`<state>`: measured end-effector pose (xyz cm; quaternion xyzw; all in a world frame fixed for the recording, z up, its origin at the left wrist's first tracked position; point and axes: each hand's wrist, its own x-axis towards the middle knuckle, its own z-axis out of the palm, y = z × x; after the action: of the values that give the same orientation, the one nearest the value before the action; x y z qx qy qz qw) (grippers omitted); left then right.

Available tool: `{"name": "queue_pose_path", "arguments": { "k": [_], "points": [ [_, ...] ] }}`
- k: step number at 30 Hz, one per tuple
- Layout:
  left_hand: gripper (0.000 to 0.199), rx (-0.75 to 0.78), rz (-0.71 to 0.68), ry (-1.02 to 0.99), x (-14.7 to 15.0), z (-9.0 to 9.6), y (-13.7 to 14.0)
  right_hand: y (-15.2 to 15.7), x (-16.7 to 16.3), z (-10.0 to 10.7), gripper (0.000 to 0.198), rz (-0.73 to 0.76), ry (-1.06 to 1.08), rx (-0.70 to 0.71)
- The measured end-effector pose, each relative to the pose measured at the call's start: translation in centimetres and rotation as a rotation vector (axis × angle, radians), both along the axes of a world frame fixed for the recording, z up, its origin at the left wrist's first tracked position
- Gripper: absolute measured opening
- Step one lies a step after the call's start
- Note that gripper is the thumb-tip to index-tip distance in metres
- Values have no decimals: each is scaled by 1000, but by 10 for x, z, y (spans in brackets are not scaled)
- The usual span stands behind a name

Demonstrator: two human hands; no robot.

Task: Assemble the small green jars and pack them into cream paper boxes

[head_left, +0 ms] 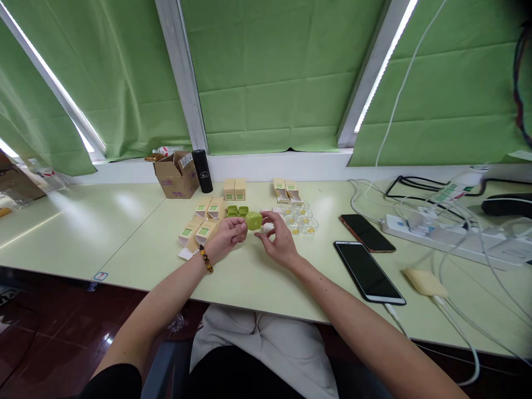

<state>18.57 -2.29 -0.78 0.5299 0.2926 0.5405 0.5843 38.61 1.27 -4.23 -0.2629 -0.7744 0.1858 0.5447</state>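
Note:
A small green rounded case (254, 220) is raised over the table, its left edge pinched between the thumb and fingers of my left hand (228, 237). My right hand (280, 241) is curved beside the case, thumb and forefinger apart, the forefinger at the case's right edge. Within that gap shows a small white thing (268, 227); whether I touch it, I cannot tell. Behind my left hand sit several more green cases (237, 211). Clear plastic pieces with yellow spots (300, 220) lie right of my right hand. Small tan boxes (205, 230) lie left of the green cases.
More tan boxes stand at the back (235, 189) and back right (286, 190). A cardboard box (178, 176) and a black flask (202, 170) are behind on the left. Two phones (369, 271), a charger (426, 282), a power strip (453, 238) and tangled cables occupy the right.

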Motion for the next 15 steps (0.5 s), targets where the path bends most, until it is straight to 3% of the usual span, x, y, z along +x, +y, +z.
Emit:
{"name": "queue_pose_path", "arguments": {
  "k": [8, 15],
  "points": [
    [44, -73, -136, -54, 4, 2, -6, -5, -1, 6, 37, 64, 48, 18],
    [51, -35, -41, 95, 3, -3, 0, -10, -1, 11, 41, 97, 119, -70]
  ]
}}
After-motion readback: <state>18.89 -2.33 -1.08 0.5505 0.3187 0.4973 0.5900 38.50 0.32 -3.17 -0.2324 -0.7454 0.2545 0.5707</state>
